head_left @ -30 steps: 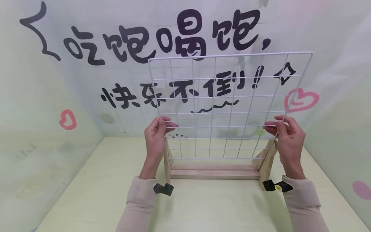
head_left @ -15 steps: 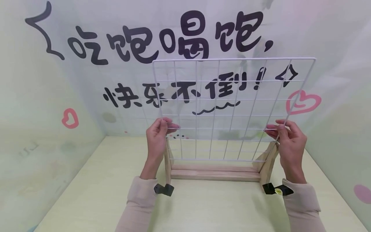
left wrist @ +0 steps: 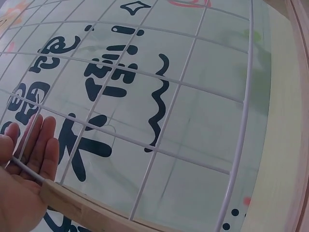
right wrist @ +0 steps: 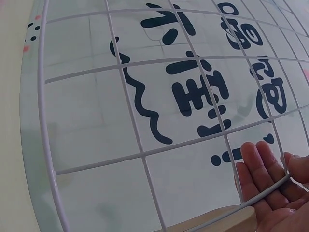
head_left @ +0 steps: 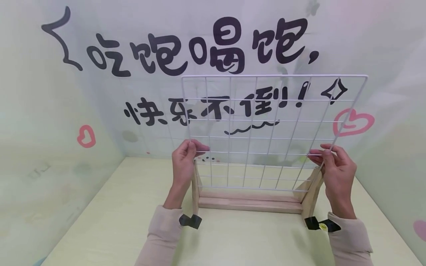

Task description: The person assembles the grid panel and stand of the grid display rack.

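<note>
A white wire grid panel [head_left: 256,120] stands nearly upright between both hands, its lower part set between the two side pieces of a wooden stand [head_left: 249,205]. My left hand [head_left: 183,159] pinches the panel's left edge wire with thumb in front and fingers behind, just above the left side piece. On the opposite edge, my right hand [head_left: 337,170] grips the wire the same way, above the right side piece. In the left wrist view the fingers [left wrist: 47,150] lie behind the grid. The right wrist view shows the right thumb [right wrist: 295,166] over the edge wire.
The stand rests on a pale wooden table [head_left: 110,221]. Behind it rises a light wall [head_left: 159,22] with large black lettering and pink hearts; side walls flank the table. Black wrist straps [head_left: 190,221] sit at both sleeve cuffs.
The whole scene, panel and hands included, has shifted slightly right and down in the head view. The panel's top edge has dropped a little relative to the wall lettering. Both grips stay the same.
</note>
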A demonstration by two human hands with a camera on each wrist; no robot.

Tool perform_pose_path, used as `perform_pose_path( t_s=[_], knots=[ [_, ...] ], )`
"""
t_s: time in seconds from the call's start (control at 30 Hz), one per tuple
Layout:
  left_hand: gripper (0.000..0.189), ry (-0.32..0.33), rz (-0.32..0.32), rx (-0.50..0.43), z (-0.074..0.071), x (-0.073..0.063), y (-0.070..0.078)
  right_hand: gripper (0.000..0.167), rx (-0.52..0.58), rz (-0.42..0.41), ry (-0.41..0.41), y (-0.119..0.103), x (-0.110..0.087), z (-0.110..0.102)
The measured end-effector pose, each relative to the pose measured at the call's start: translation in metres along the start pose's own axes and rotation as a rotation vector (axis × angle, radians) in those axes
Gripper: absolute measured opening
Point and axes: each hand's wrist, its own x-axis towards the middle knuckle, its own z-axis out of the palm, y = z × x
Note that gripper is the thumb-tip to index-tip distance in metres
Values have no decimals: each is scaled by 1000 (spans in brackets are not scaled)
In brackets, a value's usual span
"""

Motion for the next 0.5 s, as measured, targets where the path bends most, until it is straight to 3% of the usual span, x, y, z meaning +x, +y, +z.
perform_pose_path(
  t_s=[0.13, 0.37, 0.5],
  knots=[
    [34, 13, 3, 19, 0, -1, 0, 19, -4, -7, 2, 1, 0, 0],
    [29, 52, -55, 52, 1, -2, 1, 22, -169, -14, 60, 2, -3, -3],
    [25, 74, -62, 59, 0, -2, 3, 26, -155, -13, 72, 2, -2, -5]
  ],
)
